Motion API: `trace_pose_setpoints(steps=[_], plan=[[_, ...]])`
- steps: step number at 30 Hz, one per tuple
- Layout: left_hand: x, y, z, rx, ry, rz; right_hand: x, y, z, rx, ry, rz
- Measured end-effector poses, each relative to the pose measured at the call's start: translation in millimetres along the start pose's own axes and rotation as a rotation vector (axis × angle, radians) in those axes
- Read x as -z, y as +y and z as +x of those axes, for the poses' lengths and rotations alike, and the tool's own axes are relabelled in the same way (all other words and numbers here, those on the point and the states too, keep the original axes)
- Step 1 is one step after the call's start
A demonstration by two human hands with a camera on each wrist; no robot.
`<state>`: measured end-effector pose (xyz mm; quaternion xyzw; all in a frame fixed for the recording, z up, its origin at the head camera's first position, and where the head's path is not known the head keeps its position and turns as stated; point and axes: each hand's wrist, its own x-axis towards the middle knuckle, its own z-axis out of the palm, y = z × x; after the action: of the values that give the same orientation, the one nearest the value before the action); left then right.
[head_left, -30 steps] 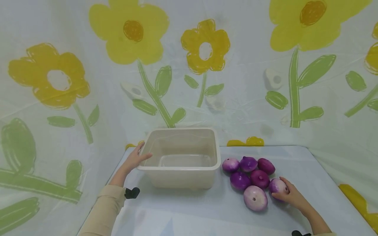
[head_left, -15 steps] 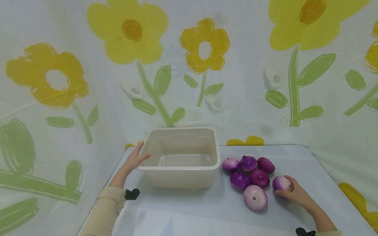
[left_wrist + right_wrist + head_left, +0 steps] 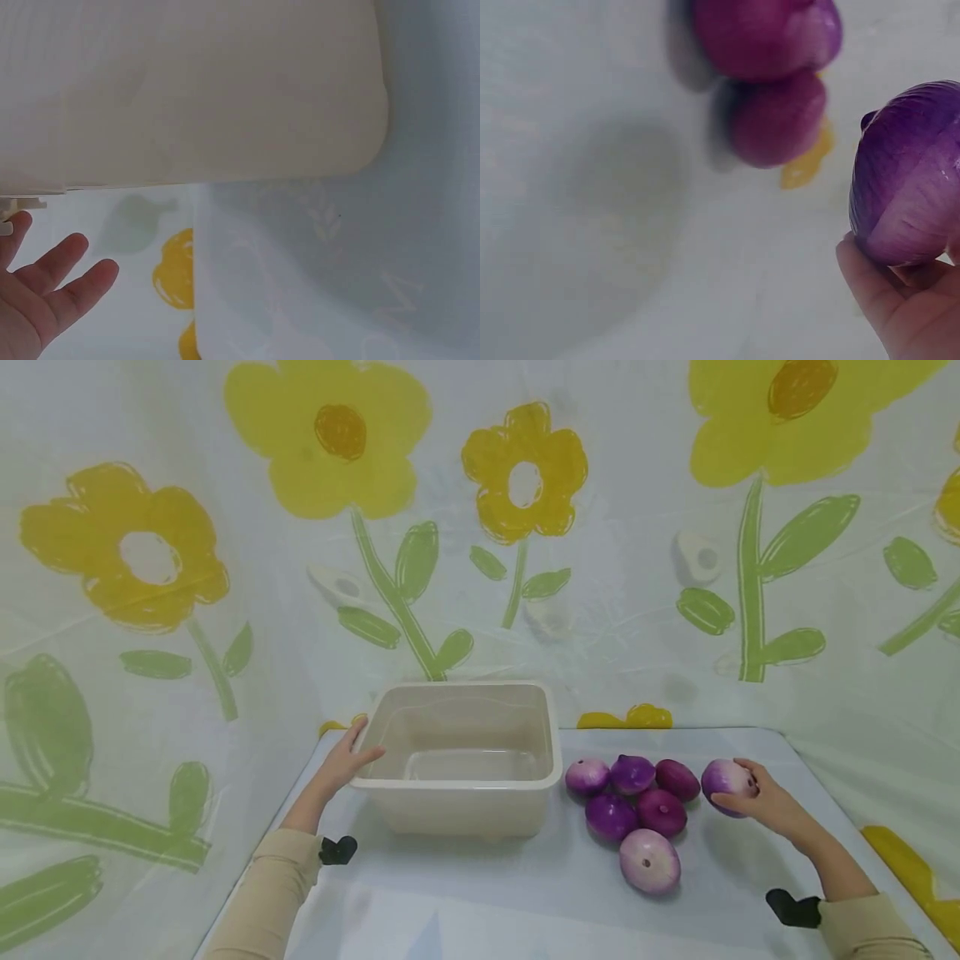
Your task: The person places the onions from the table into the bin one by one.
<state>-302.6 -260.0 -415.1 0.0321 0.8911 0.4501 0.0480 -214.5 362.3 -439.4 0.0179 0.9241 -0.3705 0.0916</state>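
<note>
My right hand holds a purple-and-white onion above the table, right of the other onions. In the right wrist view this onion sits between the fingers and thumb, its shadow falling on the cloth. My left hand is at the left rim of a cream plastic tub, thumb over the rim and fingers outside. The left wrist view shows several fingers spread below the rim, beside the tub's outer wall. Several purple onions lie clustered right of the tub, with a paler onion in front.
A pale table carries everything. Behind and beside it hangs a white cloth printed with yellow flowers. The tub stands at the back left with its top uncovered. Dark straps show near both sleeves.
My right hand has drawn the onion away from the cluster to the right, then lifted it and moved it toward the table's back. The left hand and the tub stay in place.
</note>
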Motion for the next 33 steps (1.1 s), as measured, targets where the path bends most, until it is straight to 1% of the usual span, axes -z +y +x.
trace_pose_setpoints(steps=[8, 14, 18, 23, 27, 33], plan=[[-0.4, 3.5, 0.5, 0.004, 0.003, -0.003, 32, -53, 16, 0.089, 0.003, -0.02], [0.5, 3.9, 2.2, 0.005, 0.0, -0.004, 42, -90, 31, 0.14, -0.003, 0.001], [0.6, 2.3, 3.0, 0.012, 0.004, 0.006, 43, -116, 40, 0.188, -0.003, 0.018], [0.5, -0.4, 4.0, 0.011, -0.003, 0.014, 38, -146, 50, 0.227, -0.02, 0.025], [0.9, -1.6, 4.1, 0.002, -0.01, 0.019, 30, -168, 59, 0.252, -0.042, 0.028], [0.6, -2.8, 3.9, 0.01, 0.0, 0.033, 13, -198, 72, 0.289, -0.076, -0.004]])
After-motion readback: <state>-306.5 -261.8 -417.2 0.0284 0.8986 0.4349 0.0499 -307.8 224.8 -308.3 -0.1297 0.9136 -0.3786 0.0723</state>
